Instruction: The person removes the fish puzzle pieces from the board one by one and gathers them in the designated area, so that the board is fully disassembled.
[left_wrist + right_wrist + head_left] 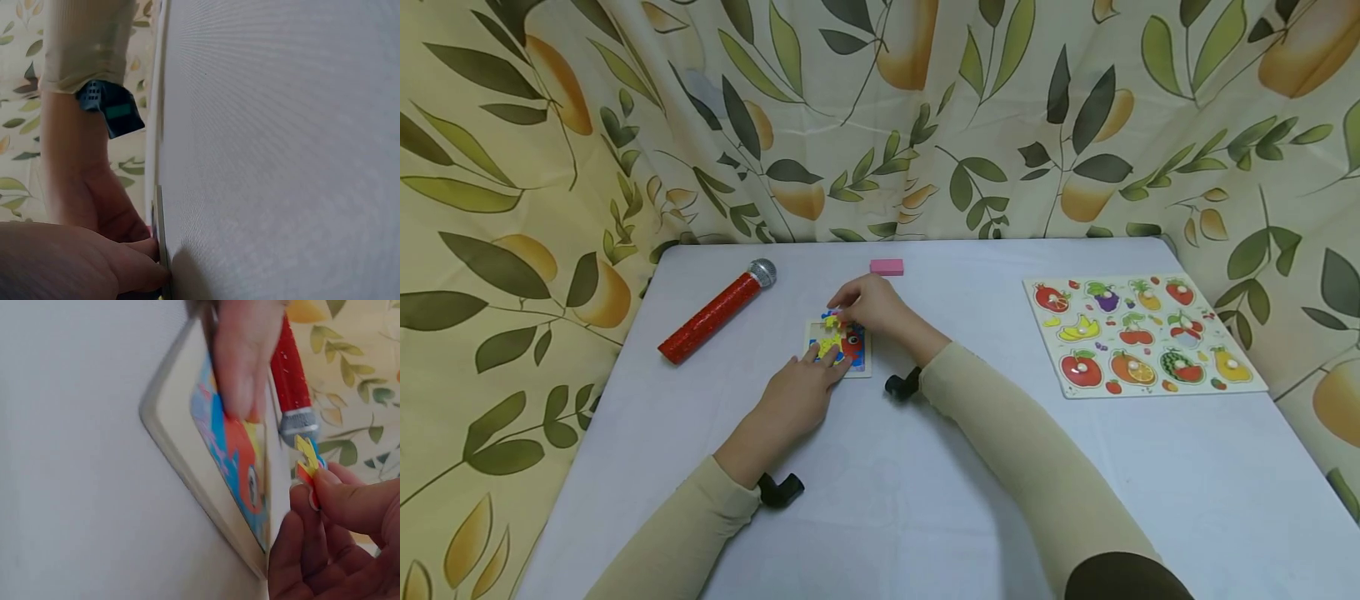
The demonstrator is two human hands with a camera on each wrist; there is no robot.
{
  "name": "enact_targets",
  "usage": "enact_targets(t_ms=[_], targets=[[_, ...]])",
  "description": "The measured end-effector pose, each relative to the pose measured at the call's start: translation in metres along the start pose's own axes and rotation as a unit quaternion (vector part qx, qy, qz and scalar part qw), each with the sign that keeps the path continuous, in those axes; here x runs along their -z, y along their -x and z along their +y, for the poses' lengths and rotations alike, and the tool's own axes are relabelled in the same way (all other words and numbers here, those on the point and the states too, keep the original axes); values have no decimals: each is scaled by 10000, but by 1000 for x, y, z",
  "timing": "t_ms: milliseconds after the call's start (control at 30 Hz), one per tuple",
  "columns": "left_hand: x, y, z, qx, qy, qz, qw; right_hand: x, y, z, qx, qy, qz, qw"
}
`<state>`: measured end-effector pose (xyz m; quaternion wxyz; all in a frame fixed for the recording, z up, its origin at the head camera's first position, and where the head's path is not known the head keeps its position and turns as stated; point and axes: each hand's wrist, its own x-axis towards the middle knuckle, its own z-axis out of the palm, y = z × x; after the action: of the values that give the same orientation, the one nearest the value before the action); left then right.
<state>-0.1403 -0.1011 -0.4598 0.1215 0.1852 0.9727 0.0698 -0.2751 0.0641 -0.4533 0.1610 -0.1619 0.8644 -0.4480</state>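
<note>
A small jigsaw puzzle board (866, 363) with a pale frame and a colourful picture lies mid-table. My left hand (793, 393) rests its extended fingers on the board's near left part; in the left wrist view its thumb (140, 272) is at the board's edge. Over the far side, my right hand (880, 307) pinches a puzzle piece (307, 453) between thumb and finger. Yellow, blue and red show on that piece, which is raised off the board in the right wrist view. Part of the picture is hidden under my left fingers.
A red glittery microphone (711, 318) lies to the left. Behind my right hand is a pink block (887, 267). A fruit peg board (1142, 337) lies at the right. Patterned curtain (880, 125) hangs behind the white-covered table (880, 517).
</note>
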Motion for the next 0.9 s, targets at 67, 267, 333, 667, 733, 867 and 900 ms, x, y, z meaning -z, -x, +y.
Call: enact_targets(t_ms=[67, 267, 333, 667, 733, 867, 900], targets=[[0, 0, 0, 18, -11, -16, 10000, 5, 0, 1, -112, -96, -53, 9999], [0, 0, 1, 40, -95, 6, 9999, 33, 11, 10, -325, -57, -23, 9995], [1, 0, 1, 46, -90, -3, 9999, 45, 17, 16, -364, -7, 37, 9993], [1, 2, 1, 55, -5, 66, 10000, 98, 38, 53, -836, 221, 211, 9960], [2, 2, 2, 59, 23, 56, 10000, 104, 40, 58, -909, 249, 232, 9953], [2, 3, 2, 83, 76, 23, 9999, 110, 43, 65, -1052, 278, 212, 9938], [2, 3, 2, 85, 91, 16, 9999, 111, 43, 66, -1078, 286, 200, 9936]])
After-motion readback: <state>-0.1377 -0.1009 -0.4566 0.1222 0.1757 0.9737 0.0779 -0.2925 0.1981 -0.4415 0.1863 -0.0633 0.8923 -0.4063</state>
